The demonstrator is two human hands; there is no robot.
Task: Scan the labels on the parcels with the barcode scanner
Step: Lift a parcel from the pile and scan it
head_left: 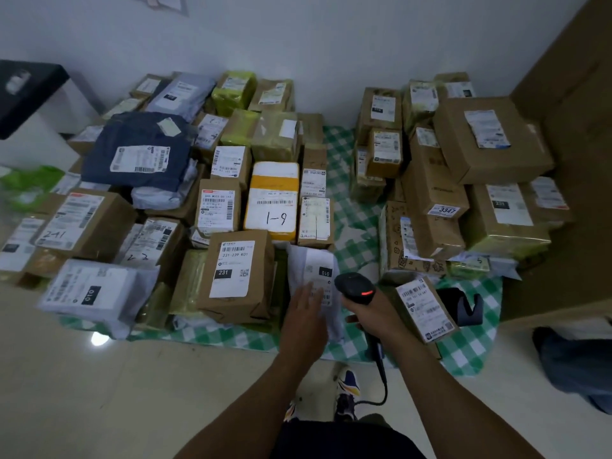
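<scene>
My right hand (374,314) grips a black barcode scanner (356,286) with a red light lit on its head; its cable trails down toward my feet. The scanner's head points at a white soft parcel (314,270) marked 010 that lies on the green checked cloth (347,207). My left hand (306,313) rests flat on the near end of that parcel, fingers straight. A brown box labelled 231 (235,276) stands just left of it. A small box with a white label (425,308) sits right beside my right hand.
Many labelled parcels cover the cloth: a left group with a dark blue bag (139,150) and a white-and-yellow box marked 1-9 (273,202), and a right stack of brown boxes (490,140). A black scanner stand (463,306) sits at right. Pale tiled floor lies near me.
</scene>
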